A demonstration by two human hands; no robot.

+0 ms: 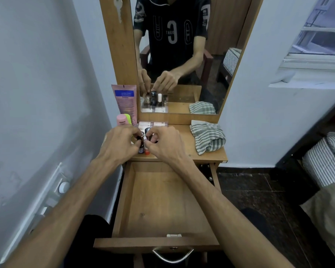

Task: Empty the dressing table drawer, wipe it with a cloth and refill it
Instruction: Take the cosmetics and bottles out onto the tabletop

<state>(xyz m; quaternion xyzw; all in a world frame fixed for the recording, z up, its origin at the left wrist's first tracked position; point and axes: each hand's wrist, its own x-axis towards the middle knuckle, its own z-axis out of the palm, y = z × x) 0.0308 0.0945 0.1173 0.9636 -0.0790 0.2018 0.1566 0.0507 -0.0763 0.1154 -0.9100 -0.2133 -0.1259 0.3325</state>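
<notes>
- Both hands are up on the worktop (201, 151), close together over a cluster of small bottles (143, 146) at its left front edge.
- The left hand (120, 142) curls its fingers round one of the dark bottles; the right hand (162, 144) pinches the cap of a bottle just beside it. Which bottle each one has is hard to make out, as the fingers cover most of them.
- A red-based bottle (147, 152) stands under the right hand's fingers.
- Just beyond the hands lies a clear flat case (153, 124), and to the left of the left hand stand a pink bottle (121, 120) and a tall pink tube (126, 101) leaning on the mirror frame.
- To the right of the right hand, well apart from it, the striped cloth (207, 136) lies crumpled on the worktop.
- Below the forearms the drawer (162, 206) is pulled fully out, its wooden bottom bare, its metal handle (172, 255) nearest the person.
</notes>
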